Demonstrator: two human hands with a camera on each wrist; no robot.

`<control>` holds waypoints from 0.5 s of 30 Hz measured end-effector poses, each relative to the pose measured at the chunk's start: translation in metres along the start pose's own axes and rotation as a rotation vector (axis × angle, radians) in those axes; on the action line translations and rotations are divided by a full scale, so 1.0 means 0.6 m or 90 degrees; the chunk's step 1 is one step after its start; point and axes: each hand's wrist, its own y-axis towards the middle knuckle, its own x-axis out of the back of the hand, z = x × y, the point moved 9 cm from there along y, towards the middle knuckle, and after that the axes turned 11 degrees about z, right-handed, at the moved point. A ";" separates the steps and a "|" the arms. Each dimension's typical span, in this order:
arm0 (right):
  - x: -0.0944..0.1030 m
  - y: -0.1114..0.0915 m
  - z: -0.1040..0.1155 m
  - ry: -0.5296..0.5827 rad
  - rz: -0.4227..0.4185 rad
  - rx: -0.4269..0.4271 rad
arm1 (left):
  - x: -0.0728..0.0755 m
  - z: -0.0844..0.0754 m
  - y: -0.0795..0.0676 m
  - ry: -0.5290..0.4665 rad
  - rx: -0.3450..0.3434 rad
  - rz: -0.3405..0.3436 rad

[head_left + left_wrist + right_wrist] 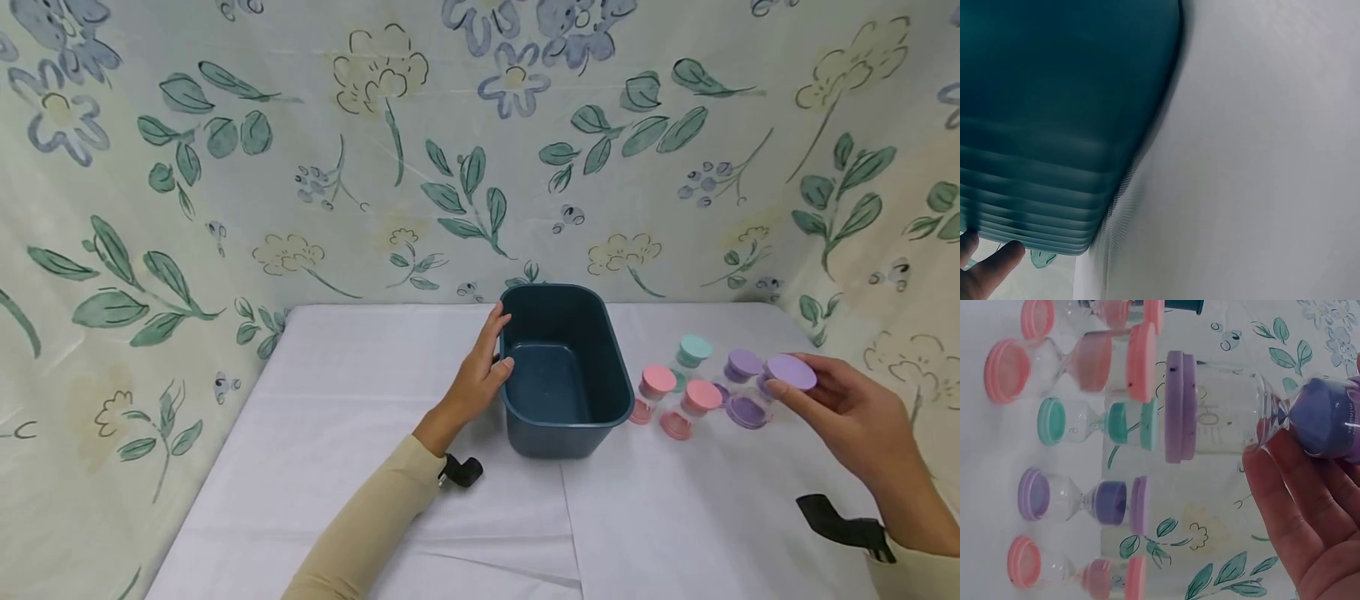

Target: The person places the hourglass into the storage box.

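My right hand (862, 417) holds a purple-capped sand timer (791, 372) by its glass body, with its clear lower bulb and purple sand above showing in the right wrist view. It is raised above the other timers. Beside it stand another purple timer (742, 365), a mint one (695, 350) and pink ones (702, 396); the right wrist view shows a further pink timer (1113, 578). My left hand (472, 375) rests against the left side of a dark teal bin (566, 442), fingers extended and thumb at the rim. In the left wrist view two fingertips (1004, 265) show by its ribbed wall.
The bin stands upright with a bare floor showing inside, just left of the timers. White cloth (360, 400) covers the table. Floral sheets (480, 167) hang behind and on both sides, close to the table's back edge.
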 end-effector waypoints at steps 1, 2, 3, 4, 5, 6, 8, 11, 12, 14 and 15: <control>0.000 0.004 0.007 0.004 0.002 0.005 | 0.000 0.001 0.000 0.002 -0.001 -0.001; 0.001 0.008 0.014 0.011 0.002 0.013 | 0.000 0.002 0.000 0.004 -0.002 -0.003; 0.000 0.013 0.021 0.018 0.004 0.020 | 0.001 0.002 0.001 0.003 -0.004 -0.005; 0.000 0.017 0.028 0.026 0.007 0.025 | 0.001 0.003 0.001 0.002 -0.007 -0.007; 0.000 0.021 0.034 0.034 0.010 0.029 | 0.001 0.002 0.000 0.001 -0.010 -0.007; 0.000 0.025 0.039 0.045 0.014 0.035 | 0.001 0.002 0.000 -0.002 -0.012 -0.008; 0.000 0.032 0.050 0.059 0.023 0.042 | 0.001 0.001 0.000 0.001 -0.014 -0.008; -0.003 0.040 0.063 0.075 0.042 0.044 | 0.001 -0.001 0.000 0.015 -0.012 -0.006; -0.004 0.043 0.068 0.083 0.050 0.045 | 0.000 -0.001 0.000 0.019 -0.010 -0.006; -0.009 0.049 0.079 0.094 0.061 0.048 | 0.000 -0.001 0.000 0.025 -0.008 -0.009; -0.011 0.052 0.085 0.097 0.065 0.052 | 0.001 0.000 0.000 0.025 -0.008 -0.011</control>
